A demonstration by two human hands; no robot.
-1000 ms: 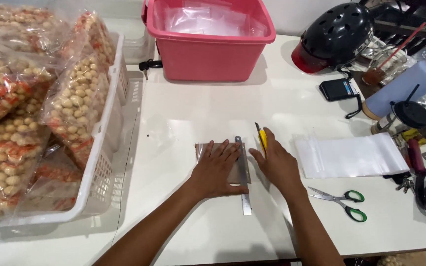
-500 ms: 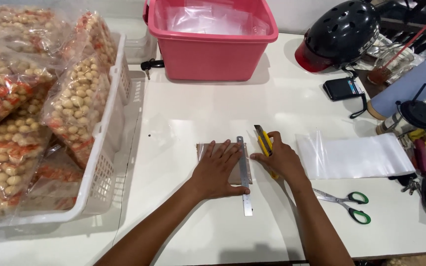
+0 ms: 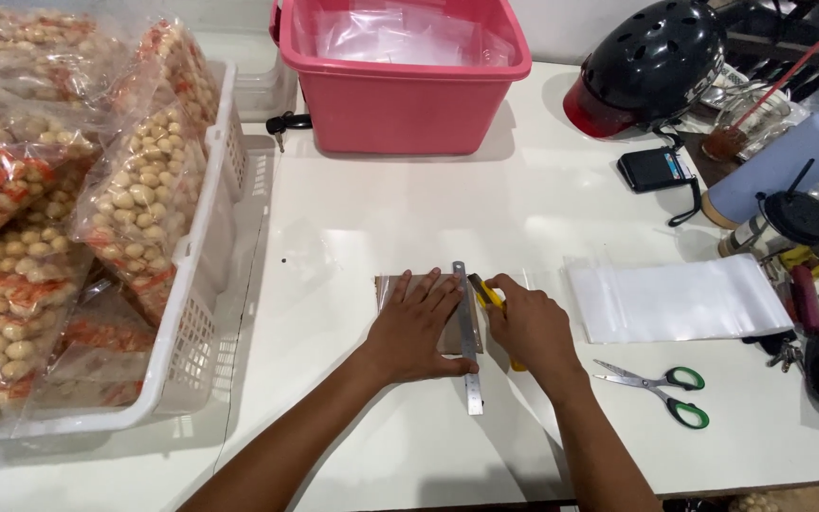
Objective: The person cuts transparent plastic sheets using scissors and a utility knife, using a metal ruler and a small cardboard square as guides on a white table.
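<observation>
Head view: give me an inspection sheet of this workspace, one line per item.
Surface: white table, worn cutting board under the work.
Job's things: metal ruler lies on the board; yellow utility knife runs along its right edge.
Clutter: clear plastic bags, green-handled scissors, pink tub, black helmet, purple bottle.
Hands: left hand flat, pressing the ruler; right hand grips the knife.
Cables: nothing seen.
Surroundings: white basket of bagged snacks at left.

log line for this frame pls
left hand flat on steel ruler over brown card | right hand holds yellow cutter at ruler edge
</observation>
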